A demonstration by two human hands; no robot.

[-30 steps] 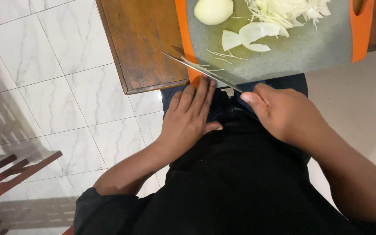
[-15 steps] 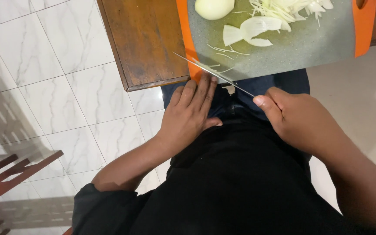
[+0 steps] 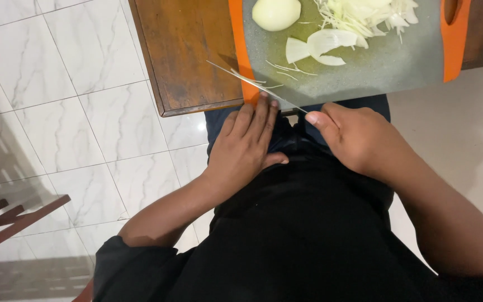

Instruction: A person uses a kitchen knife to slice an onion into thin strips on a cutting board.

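gripping knife (image 3: 255,86) in right hand (image 3: 356,137); left hand (image 3: 247,148) flat, fingers extended, empty.

Thin-bladed knife (image 3: 255,86), gripped at the handle by the right hand (image 3: 359,137), slanting flat over the near edge of a grey, orange-rimmed cutting board (image 3: 387,64); left-hand fingertips touching the blade.

— What's hidden near the right hand (image 3: 359,137)?
— The knife (image 3: 255,86) handle, buried in its closed fist.
— And past the fingers?
— The cutting board (image 3: 364,67) and shredded onion (image 3: 364,14) run off the top edge.
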